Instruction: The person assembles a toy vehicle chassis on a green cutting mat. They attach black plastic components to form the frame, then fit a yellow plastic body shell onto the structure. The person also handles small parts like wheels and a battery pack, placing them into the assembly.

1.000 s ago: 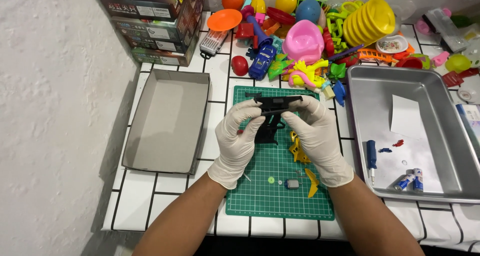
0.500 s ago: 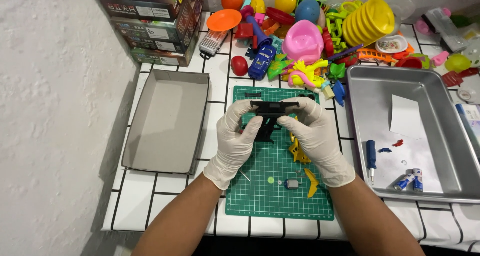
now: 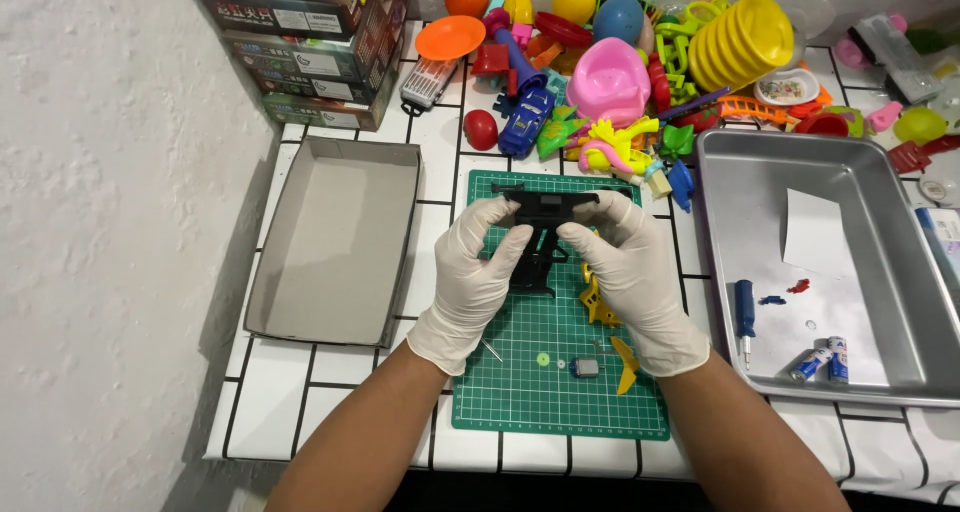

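Currently 2 gloved hands, left hand (image 3: pixel 478 272) and right hand (image 3: pixel 622 267), grip 1 black toy gun (image 3: pixel 545 217) over 1 green cutting mat (image 3: pixel 520 392); 2 batteries (image 3: pixel 822 360) lie in 1 metal tray (image 3: pixel 900 272).

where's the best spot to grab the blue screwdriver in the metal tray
Probably by the blue handle of the blue screwdriver, pinched across its width from above. It lies flat on the floor of the metal tray, handle away from the person and thin shaft toward them. The right hand is the nearer one.
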